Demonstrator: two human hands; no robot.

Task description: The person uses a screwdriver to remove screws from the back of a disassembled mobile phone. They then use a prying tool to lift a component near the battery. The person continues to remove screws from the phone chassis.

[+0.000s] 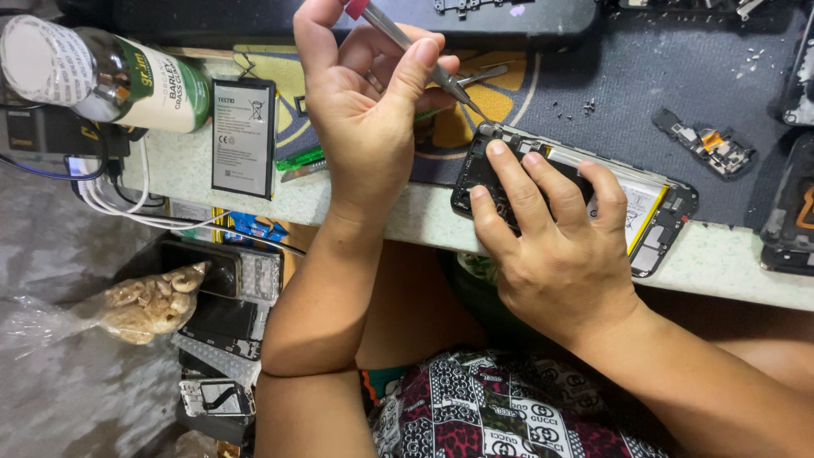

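opened phone (pixel 653 212) long axis from 10 to 4 o'clock. right hand (pixel 555 246) flat on it, fingers spread. left hand (pixel 365 110) pinching tweezers (pixel 424 59), tip at phone's 10 o'clock corner.

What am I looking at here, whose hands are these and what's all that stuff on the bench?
This is one picture from a camera worn on a person's head, looking down at their own two bare hands at a workbench. The left hand holds a thin metal tool with a red end, its tip touching the top edge of an opened phone. The right hand presses flat on that phone, whose inside shows. To the left lie a loose flat battery and a green-labelled bottle on its side. Small phone parts sit on the dark mat. More phone pieces are piled below the bench.
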